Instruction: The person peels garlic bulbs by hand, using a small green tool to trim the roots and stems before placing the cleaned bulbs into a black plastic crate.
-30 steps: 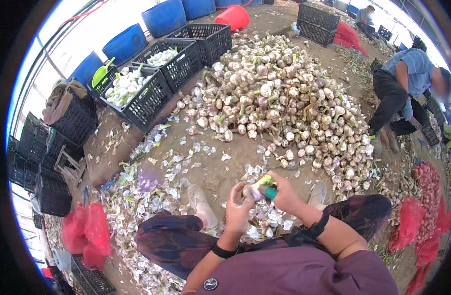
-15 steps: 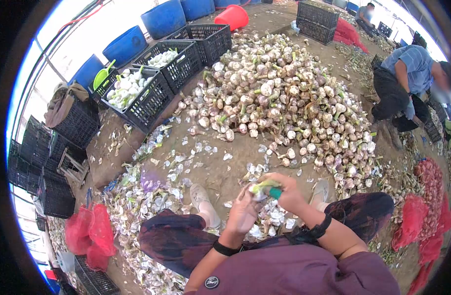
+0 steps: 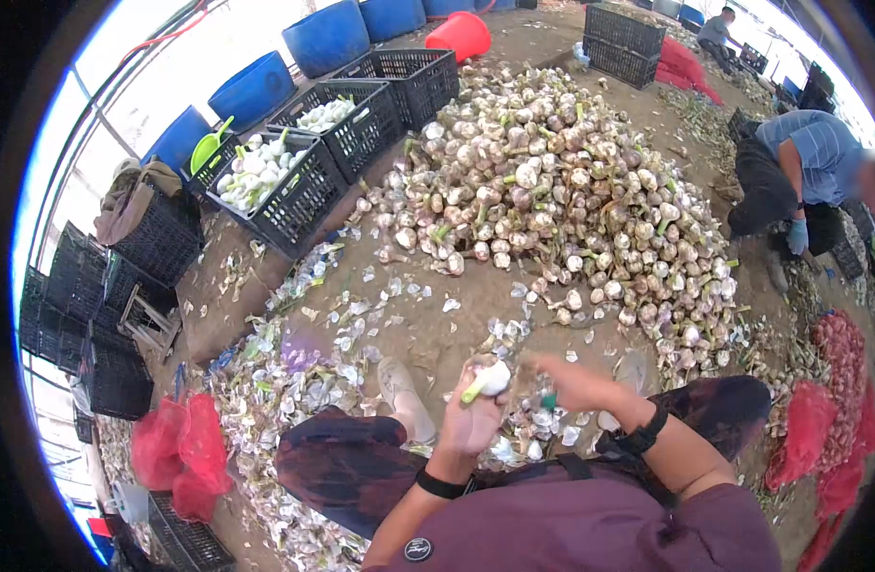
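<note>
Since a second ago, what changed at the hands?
The right hand, with its green-handled tool, pulled off the garlic bulb to the right. The left hand kept hold of the bulb, now showing white. The garlic pile and crates are unchanged.

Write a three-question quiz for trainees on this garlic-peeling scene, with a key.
1. True or false: the left hand holds a white garlic bulb.
2. Pick one: the nearest black crate left of the garlic pile holds A) red sacks, B) peeled white garlic, C) water.
3. Short answer: what colour are the barrels behind the crates?

Key: 1 true; 2 B; 3 blue.
</note>
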`<state>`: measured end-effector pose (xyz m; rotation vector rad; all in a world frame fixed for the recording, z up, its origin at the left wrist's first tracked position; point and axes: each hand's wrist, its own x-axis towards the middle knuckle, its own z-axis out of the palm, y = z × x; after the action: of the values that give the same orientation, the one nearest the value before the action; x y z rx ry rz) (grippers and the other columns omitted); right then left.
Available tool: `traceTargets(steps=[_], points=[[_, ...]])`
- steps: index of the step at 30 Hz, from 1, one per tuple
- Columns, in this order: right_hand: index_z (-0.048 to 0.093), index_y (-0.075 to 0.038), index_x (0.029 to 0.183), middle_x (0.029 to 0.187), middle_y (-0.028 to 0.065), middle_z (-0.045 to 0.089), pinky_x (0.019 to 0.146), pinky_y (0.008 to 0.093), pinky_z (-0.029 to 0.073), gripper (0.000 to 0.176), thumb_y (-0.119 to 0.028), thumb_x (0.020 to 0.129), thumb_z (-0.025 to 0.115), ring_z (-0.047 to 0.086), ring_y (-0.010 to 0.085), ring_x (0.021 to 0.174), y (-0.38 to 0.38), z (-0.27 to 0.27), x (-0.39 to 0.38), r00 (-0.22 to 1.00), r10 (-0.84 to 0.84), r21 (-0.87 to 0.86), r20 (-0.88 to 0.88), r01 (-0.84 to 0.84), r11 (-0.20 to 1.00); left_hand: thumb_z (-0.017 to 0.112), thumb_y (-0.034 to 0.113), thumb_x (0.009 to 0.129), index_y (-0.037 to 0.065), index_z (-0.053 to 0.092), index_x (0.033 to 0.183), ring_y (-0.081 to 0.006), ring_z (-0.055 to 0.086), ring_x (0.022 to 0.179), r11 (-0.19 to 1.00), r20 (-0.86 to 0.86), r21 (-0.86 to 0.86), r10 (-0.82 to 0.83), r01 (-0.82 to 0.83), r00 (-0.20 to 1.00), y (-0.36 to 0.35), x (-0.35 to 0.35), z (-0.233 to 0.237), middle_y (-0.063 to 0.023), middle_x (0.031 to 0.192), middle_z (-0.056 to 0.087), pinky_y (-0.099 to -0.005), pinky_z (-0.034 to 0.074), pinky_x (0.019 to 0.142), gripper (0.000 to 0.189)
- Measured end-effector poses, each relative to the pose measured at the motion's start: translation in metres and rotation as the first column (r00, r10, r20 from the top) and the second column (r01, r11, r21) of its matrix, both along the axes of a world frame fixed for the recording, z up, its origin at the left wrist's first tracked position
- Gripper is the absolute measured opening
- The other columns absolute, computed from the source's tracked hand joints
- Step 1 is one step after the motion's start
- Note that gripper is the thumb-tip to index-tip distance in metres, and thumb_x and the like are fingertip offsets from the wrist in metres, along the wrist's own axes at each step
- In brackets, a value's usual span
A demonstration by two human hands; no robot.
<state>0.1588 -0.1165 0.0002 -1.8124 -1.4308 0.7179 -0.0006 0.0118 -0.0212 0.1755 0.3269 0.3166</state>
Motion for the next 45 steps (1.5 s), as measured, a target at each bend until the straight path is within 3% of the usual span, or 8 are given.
traceTargets(steps=[4, 8, 20, 26, 30, 33, 38, 45], points=[[0.058, -0.008, 0.106, 0.101, 0.0145, 0.061, 0.082, 0.0386, 0.045, 0.034, -0.019, 0.074, 0.062, 0.056, 0.0343, 0.095, 0.015, 0.042, -0.016, 0.973, -0.229, -0.008, 0.030, 0.229, 0.973, 0.043, 0.031, 0.092, 0.009, 0.048, 0.109, -0.0182, 0.052, 0.088, 0.989, -0.133, 0.144, 0.063, -0.044, 0.989, -0.004, 0.004, 0.009, -0.0073, 0.102, 0.054, -0.0321, 0.041, 0.074, 0.028], [0.061, -0.009, 0.095, 0.091, 0.0087, 0.062, 0.073, 0.0363, 0.045, 0.023, -0.011, 0.072, 0.062, 0.058, 0.0272, 0.084, 0.036, 0.043, -0.026, 0.949, -0.230, 0.335, 0.216, 0.150, 0.930, 0.035, 0.028, 0.095, 0.007, 0.046, 0.110, -0.0220, 0.052, 0.097, 0.985, -0.110, 0.171, 0.040, -0.020, 0.993, -0.006, 0.006, 0.019, -0.0096, 0.103, 0.054, -0.0394, 0.040, 0.088, 0.028], [0.055, -0.006, 0.082, 0.076, 0.0050, 0.055, 0.072, 0.0340, 0.040, 0.014, -0.012, 0.069, 0.054, 0.054, 0.0211, 0.076, 0.039, 0.051, -0.020, 0.746, -0.037, 0.283, 0.665, -0.206, 0.937, 0.045, 0.014, 0.085, 0.004, 0.046, 0.112, -0.0193, 0.054, 0.086, 0.968, -0.151, 0.247, -0.008, 0.046, 0.988, 0.003, -0.008, 0.019, -0.0088, 0.099, 0.055, -0.0305, 0.045, 0.073, 0.029], [0.055, -0.007, 0.079, 0.073, 0.0079, 0.057, 0.070, 0.0378, 0.040, 0.014, -0.008, 0.066, 0.057, 0.055, 0.0255, 0.075, 0.041, 0.017, -0.009, 0.819, -0.259, 0.375, 0.512, 0.059, 0.925, 0.051, 0.007, 0.081, 0.001, 0.040, 0.118, -0.0207, 0.056, 0.089, 0.900, -0.294, 0.356, -0.147, 0.251, 0.944, 0.002, -0.007, 0.023, -0.0115, 0.102, 0.054, -0.0312, 0.049, 0.074, 0.039], [0.063, -0.007, 0.083, 0.080, 0.0127, 0.062, 0.068, 0.0400, 0.044, 0.020, -0.004, 0.064, 0.059, 0.058, 0.0308, 0.079, 0.027, -0.009, 0.024, 0.789, -0.191, -0.179, 0.584, 0.355, 0.918, 0.054, 0.004, 0.081, 0.002, 0.039, 0.118, -0.0210, 0.057, 0.095, 0.856, -0.294, 0.449, -0.127, 0.254, 0.947, -0.002, -0.011, 0.022, -0.0124, 0.104, 0.053, -0.0338, 0.050, 0.079, 0.040], [0.063, -0.010, 0.085, 0.091, 0.0132, 0.063, 0.076, 0.0406, 0.045, 0.018, -0.006, 0.072, 0.052, 0.059, 0.0296, 0.086, 0.011, -0.029, 0.010, 0.900, 0.282, -0.565, 0.331, -0.050, 0.823, 0.057, 0.014, 0.085, 0.006, 0.040, 0.118, -0.0189, 0.056, 0.093, 0.887, -0.193, 0.438, -0.066, 0.146, 0.979, 0.001, -0.010, 0.020, -0.0094, 0.103, 0.054, -0.0324, 0.051, 0.075, 0.037], [0.059, -0.005, 0.102, 0.097, 0.0152, 0.061, 0.076, 0.0390, 0.048, 0.031, 0.002, 0.073, 0.050, 0.059, 0.0312, 0.089, 0.016, 0.021, -0.009, 0.979, -0.204, 0.160, -0.006, 0.202, 0.966, 0.050, 0.011, 0.090, 0.010, 0.042, 0.118, -0.0144, 0.055, 0.087, 0.913, -0.266, 0.405, 0.065, 0.050, 0.962, -0.003, -0.003, 0.028, -0.0059, 0.103, 0.055, -0.0258, 0.051, 0.060, 0.029], [0.061, -0.004, 0.095, 0.089, 0.0118, 0.062, 0.070, 0.0350, 0.049, 0.022, -0.004, 0.072, 0.060, 0.060, 0.0289, 0.080, 0.026, 0.038, -0.027, 0.984, -0.172, 0.324, 0.046, 0.148, 0.934, 0.047, 0.002, 0.087, 0.010, 0.036, 0.123, -0.0115, 0.053, 0.086, 0.869, -0.216, 0.476, -0.037, 0.138, 0.976, -0.006, -0.003, 0.019, -0.0050, 0.104, 0.052, -0.0236, 0.048, 0.065, 0.038]])
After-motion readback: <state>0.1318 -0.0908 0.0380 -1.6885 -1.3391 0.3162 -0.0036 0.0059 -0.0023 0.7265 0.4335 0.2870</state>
